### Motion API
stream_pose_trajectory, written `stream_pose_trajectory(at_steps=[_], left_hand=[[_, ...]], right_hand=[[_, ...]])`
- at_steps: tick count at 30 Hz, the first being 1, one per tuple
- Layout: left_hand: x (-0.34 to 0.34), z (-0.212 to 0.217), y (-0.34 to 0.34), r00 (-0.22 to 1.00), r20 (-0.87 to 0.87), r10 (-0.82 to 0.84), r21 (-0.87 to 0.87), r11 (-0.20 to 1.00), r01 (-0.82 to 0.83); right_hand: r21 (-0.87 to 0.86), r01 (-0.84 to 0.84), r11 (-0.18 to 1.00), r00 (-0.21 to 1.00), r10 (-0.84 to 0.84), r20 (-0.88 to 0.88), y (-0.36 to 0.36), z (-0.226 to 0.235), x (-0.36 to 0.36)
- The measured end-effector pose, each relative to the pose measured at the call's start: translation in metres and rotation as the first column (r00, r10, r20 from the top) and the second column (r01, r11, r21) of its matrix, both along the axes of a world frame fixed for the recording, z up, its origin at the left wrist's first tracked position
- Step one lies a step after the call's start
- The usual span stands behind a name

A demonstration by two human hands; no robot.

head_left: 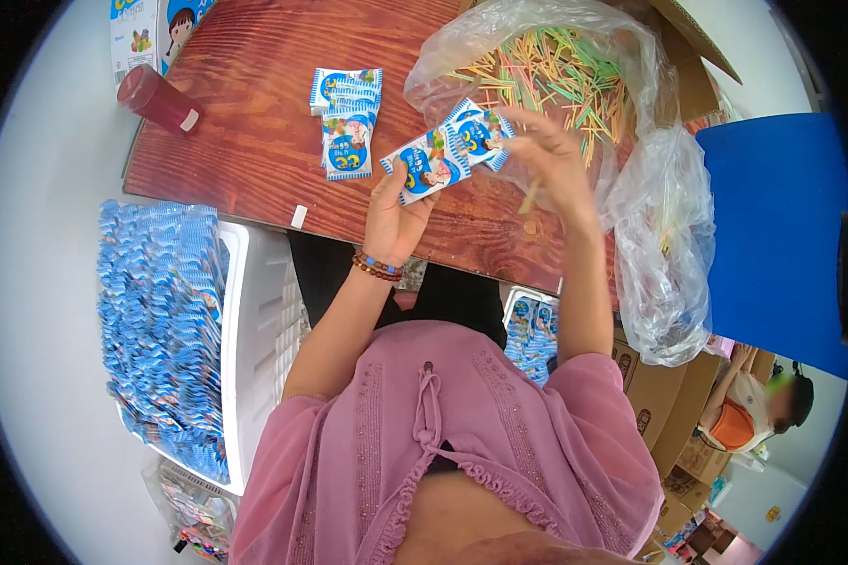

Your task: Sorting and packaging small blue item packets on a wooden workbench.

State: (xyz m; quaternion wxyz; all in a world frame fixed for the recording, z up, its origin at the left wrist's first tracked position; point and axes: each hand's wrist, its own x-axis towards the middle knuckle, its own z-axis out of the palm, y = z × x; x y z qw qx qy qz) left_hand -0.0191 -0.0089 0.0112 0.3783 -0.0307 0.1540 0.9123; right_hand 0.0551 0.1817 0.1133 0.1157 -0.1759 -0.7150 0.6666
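Note:
Small blue-and-white candy packets (429, 168) are fanned out in my left hand (394, 218), its thumb pressed over the front one. Behind the front packet, further packets (483, 137) stick out to the right. My right hand (554, 165) is at their right end, its fingers bent toward the packet edge and blurred by motion. Whether those fingers grip the edge or only pass beside it, I cannot tell. On the red-brown wooden table (254, 122), left of my hands, lies a small pile of the same packets (349, 132), stacked in overlapping layers.
A clear plastic bag (433, 56) full of thin coloured sticks (565, 80) lies open at the back right. At left, a white crate (259, 330) is packed with packets (160, 320). A red-capped jar (155, 94) stands back left; a blue panel (773, 235) is at right, a person (749, 410) beyond.

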Motion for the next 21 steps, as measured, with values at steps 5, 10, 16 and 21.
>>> stream_pose_trajectory(at_steps=[5, 10, 16, 21], left_hand=[[-0.005, 0.004, 0.001, 0.999, -0.036, 0.028, -0.004, 1.000, -0.028], [0.000, 0.001, 0.008, 0.997, -0.079, 0.027, 0.008, 1.000, -0.027], [-0.010, 0.004, -0.005, 0.964, -0.257, 0.062, -0.063, 0.995, -0.081], [-0.021, 0.018, -0.030, 0.795, -0.604, -0.057, -0.412, 0.876, -0.251]], right_hand=[[0.852, -0.110, 0.511, 0.865, -0.373, 0.336, 0.079, -0.004, 0.022], [0.473, -0.119, 0.873, 0.992, 0.127, 0.015, 0.000, -0.016, 0.014], [-0.042, 0.004, 0.999, 0.974, -0.014, -0.227, -0.064, -0.034, -0.019], [0.277, -0.141, 0.950, 0.981, 0.172, -0.093, -0.064, -0.017, -0.033]])
